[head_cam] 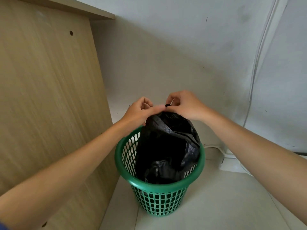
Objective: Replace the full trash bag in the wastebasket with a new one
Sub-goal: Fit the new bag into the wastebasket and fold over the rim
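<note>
A green plastic mesh wastebasket (126,175) stands on the pale floor in a corner. A full black trash bag (167,143) sits in it and bulges well above the rim. Its top is gathered into a narrow neck. My left hand (141,112) pinches that gathered neck from the left. My right hand (184,105) pinches the neck's small black tip from the right, directly above the bag. Both hands touch each other over the bag's top. No new bag is in view.
A tall wooden panel (46,97) stands close on the left of the basket. White walls (166,55) close off the back and right. A white cable (259,55) runs down the right wall to a white block (227,156) on the floor.
</note>
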